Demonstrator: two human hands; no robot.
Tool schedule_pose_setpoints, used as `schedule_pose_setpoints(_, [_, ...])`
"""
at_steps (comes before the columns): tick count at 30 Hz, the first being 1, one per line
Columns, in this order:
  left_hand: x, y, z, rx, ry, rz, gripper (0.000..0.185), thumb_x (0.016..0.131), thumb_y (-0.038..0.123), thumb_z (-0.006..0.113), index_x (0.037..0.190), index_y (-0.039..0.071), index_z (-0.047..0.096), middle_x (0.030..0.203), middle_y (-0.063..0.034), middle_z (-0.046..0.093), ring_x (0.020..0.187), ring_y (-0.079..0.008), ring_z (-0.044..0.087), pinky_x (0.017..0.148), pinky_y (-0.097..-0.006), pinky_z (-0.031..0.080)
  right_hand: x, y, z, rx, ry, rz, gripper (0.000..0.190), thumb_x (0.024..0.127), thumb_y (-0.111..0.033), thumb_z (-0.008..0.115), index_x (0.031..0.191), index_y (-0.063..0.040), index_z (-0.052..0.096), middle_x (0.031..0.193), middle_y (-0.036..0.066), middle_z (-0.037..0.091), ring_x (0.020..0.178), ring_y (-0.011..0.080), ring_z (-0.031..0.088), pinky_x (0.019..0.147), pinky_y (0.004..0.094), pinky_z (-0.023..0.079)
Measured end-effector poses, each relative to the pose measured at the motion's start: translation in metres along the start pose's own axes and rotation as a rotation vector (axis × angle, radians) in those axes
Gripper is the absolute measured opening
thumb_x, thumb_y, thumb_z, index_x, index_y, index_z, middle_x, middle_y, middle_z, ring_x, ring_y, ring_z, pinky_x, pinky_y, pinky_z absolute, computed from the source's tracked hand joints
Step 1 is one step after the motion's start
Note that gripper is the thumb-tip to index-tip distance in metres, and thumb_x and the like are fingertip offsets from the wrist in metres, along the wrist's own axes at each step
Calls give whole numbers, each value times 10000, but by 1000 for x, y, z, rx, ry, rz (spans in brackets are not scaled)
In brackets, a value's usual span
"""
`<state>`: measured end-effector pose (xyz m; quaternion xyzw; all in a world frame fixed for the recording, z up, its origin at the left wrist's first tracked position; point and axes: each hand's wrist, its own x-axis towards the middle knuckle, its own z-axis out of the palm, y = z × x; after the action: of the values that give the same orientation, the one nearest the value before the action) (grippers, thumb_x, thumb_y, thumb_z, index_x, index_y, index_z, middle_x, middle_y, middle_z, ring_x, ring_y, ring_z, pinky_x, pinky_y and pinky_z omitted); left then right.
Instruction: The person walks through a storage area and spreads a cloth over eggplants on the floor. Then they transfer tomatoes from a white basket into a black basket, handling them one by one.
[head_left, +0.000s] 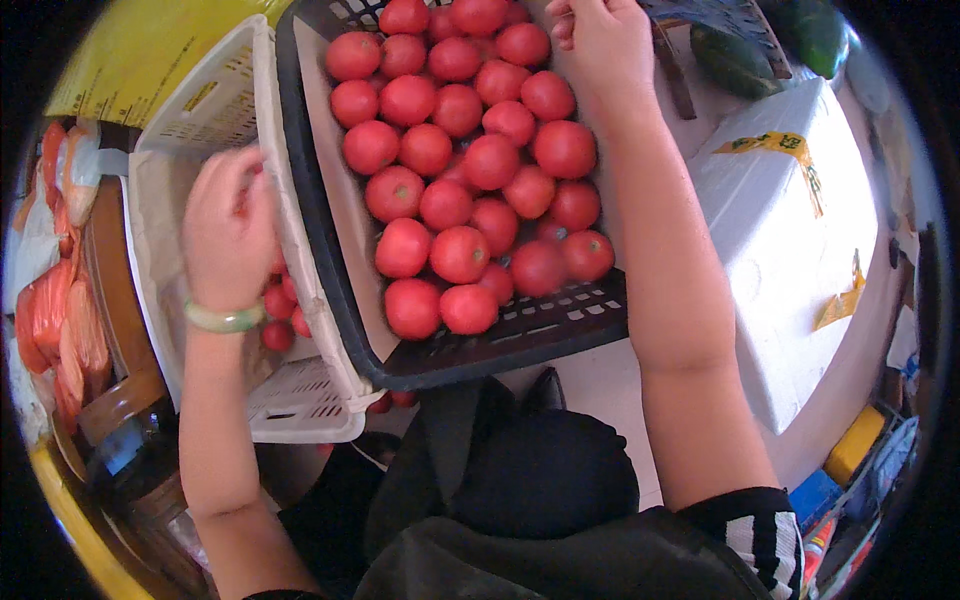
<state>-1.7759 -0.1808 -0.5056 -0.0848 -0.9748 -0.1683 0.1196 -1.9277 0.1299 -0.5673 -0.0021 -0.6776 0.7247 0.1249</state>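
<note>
A black plastic crate (484, 364) lined with cardboard stands in front of me, filled with red tomatoes (491, 161). To its left, and against it, is a white plastic crate (315, 394) with a few smaller red fruits (278, 335) visible at its bottom. My left hand (229, 225), blurred and wearing a green bangle (223, 316) at the wrist, hangs over the white crate with curled fingers. A hint of red shows by its fingers, but whether it holds something is unclear. Past the tomatoes, my right hand (596, 22) is by the black crate's far right side, partly cut off, its fingers bent.
A white foam box (795, 247) with yellow tape sits on the right. Dark green gourds (731, 64) lie behind it. Orange plastic bags (64, 315) hang at the left beside a wooden piece of furniture (120, 292). Yellow sheeting (165, 56) covers the far left.
</note>
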Motion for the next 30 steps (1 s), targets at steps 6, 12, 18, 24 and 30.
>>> schedule_pose_setpoints(6, [34, 134, 114, -8, -432, -120, 775, 814, 519, 703, 1393, 69, 450, 1417, -275, 391, 1283, -488, 394, 1086, -533, 351, 2, -8, 8, 192, 63, 63, 135, 942, -80, 485, 968, -36, 610, 701, 20, 585, 531, 83, 486, 454, 225, 374])
schedule_pose_setpoints(12, [46, 160, 191, 206, -307, 84, 588, 860, 393, 636, 1371, 142, 491, 1342, -151, 473, 1258, -356, 422, 990, -547, 369, 0, -10, 10, 187, 32, 40, 132, 943, -77, 489, 976, -32, 609, 694, 18, 582, 533, 79, 487, 469, 219, 380])
schedule_pose_setpoints(18, [69, 156, 218, 25, -295, 178, 304, 887, 315, 600, 1103, 101, 610, 1147, -115, 623, 1094, -291, 571, 910, -455, 438, 4, -1, 3, 178, 52, -58, 146, 945, -67, 479, 944, -13, 616, 694, 25, 594, 542, 78, 499, 488, 223, 395])
schedule_pose_setpoints(24, [80, 84, 111, -1540, -501, -564, 567, 898, 456, 606, 1300, 63, 530, 1230, -129, 633, 1043, -296, 658, 826, -398, 557, -5, -4, 14, -73, 11, -48, 239, 918, -160, 522, 1017, -9, 678, 819, 74, 707, 714, 123, 636, 673, 276, 512])
schedule_pose_setpoints(30, [66, 33, 52, -2283, -593, -509, 632, 948, 454, 517, 1397, 17, 435, 1356, -220, 524, 1122, -463, 583, 828, -478, 572, -10, 15, 18, -368, -253, -94, 255, 926, -217, 551, 1027, -15, 669, 883, 190, 705, 837, 336, 678, 809, 417, 523])
